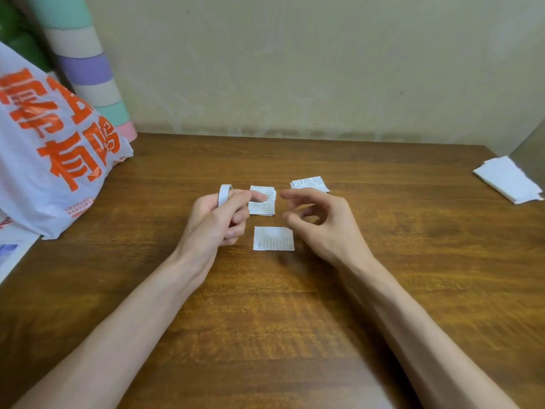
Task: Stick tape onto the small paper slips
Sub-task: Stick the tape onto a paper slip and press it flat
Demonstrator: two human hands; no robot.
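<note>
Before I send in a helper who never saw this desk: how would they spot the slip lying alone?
On the wooden table, look between the left hand, gripping a tape roll, and the right hand. The lone slip lies flat there, nearest the person; the small stack and the other slips lie beyond it, toward the wall.

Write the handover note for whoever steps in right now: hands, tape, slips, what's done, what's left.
Left hand grips the tape roll, index finger stretched out over the stack of slips.
Right hand holds nothing, fingers loosely curled, beside that stack.
A single slip lies on the table between the hands; a few more slips lie behind the right hand.
Done: no tape is visible on any slip, though it is too small to be sure.
Left: pull tape free and stick it on the slips.
</note>
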